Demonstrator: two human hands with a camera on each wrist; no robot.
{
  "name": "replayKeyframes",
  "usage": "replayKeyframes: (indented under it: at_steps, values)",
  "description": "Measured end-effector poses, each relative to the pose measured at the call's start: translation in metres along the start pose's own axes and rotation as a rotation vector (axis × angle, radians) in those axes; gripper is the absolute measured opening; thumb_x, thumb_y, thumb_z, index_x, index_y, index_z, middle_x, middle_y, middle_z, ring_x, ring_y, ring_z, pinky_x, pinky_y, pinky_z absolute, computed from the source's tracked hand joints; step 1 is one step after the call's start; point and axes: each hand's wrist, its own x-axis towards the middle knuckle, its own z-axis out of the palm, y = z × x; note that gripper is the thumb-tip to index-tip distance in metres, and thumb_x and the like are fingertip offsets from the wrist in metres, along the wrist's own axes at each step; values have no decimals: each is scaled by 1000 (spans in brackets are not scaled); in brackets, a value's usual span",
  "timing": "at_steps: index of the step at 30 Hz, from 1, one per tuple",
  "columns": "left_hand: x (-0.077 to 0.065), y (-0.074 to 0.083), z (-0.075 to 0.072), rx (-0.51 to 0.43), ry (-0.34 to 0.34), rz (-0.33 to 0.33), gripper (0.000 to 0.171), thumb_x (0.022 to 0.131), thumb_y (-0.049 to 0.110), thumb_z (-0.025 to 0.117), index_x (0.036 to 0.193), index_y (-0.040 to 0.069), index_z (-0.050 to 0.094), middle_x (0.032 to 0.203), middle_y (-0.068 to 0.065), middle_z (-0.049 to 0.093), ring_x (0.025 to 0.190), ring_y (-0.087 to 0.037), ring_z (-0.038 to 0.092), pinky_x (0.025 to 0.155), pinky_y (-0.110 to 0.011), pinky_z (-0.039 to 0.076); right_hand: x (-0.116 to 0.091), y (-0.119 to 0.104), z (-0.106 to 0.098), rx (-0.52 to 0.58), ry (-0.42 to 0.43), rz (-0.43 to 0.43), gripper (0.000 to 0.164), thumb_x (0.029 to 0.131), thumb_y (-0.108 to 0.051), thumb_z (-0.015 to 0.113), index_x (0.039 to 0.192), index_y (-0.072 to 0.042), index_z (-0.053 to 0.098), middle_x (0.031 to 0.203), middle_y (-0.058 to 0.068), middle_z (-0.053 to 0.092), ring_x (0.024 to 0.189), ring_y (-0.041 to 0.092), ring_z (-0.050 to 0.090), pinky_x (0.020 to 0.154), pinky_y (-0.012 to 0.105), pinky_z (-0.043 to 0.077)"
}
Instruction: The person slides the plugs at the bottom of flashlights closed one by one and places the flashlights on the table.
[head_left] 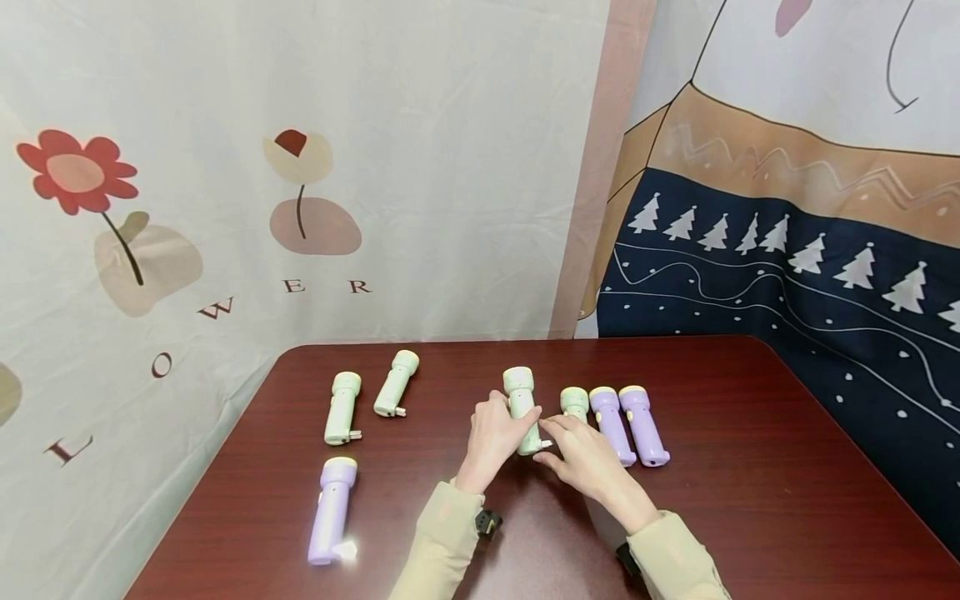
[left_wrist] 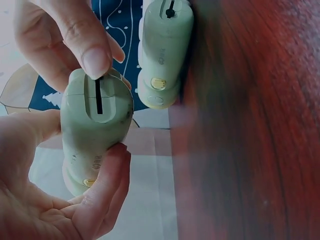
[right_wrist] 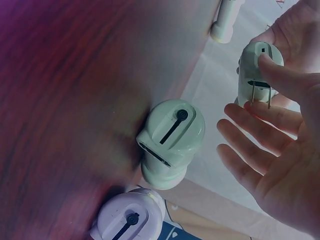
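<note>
My left hand grips a light green flashlight around its body, thumb on one side and fingers on the other. Its end faces me, and a black slot runs down that end. With the thumb, my right hand presses on the slotted end, the other fingers loosely spread. Two metal prongs stick out of the flashlight beside the right index fingertip. Another green flashlight, partly covered by my right hand in the head view, stands nearby with its black slider showing.
Two purple flashlights lie right of that green one. On the left are two green flashlights with prongs out and a purple flashlight closer to me. The dark red table ends at printed curtains.
</note>
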Motion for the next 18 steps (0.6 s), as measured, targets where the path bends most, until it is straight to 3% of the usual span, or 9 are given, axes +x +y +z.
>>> replayKeyframes:
  at_steps: [10,18]
  values:
    - [0,3,-1,-13,31,29,41,73,40,75,81,4,57,69,-7,61,59,-24,58,53,-30,44,1,-1,2,-31,96,-70,35,73,-21,80,101,-3,67,94,4,69,89,20,64,76,33,53]
    - [-1,4,2,29,57,28,41,72,39,75,77,4,55,62,-7,55,59,-30,57,53,-32,42,0,-1,7,-76,169,-146,30,69,-16,81,91,-4,64,78,1,63,74,19,58,66,31,49]
